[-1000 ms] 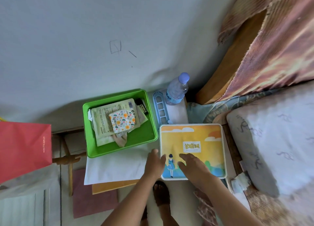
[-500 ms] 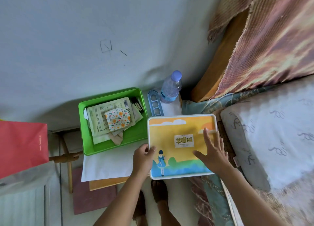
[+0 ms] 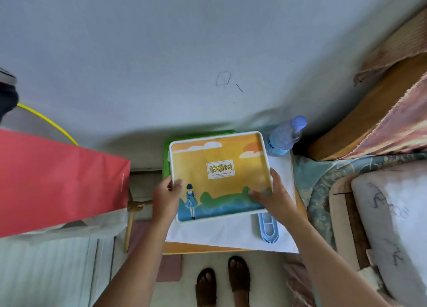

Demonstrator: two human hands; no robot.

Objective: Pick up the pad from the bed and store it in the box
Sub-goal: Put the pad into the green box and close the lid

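Orange and sky-blue under my fingertips: the pad (image 3: 219,176) is pinched at its two lower sides, my left hand (image 3: 166,194) gripping the left edge with the thumb on top, my right hand (image 3: 275,194) clamped on the right corner, fingers spread across the printed face. I hold it flat over the green box (image 3: 166,155), which shows only as a strip at the pad's left and top edge, so the pad hides nearly all of it. To do this well I should square the pad's corners with the box walls, lower it level and let go only once it rests inside. The water bottle (image 3: 285,136) stands just beside the far right corner; I should keep clear of it.
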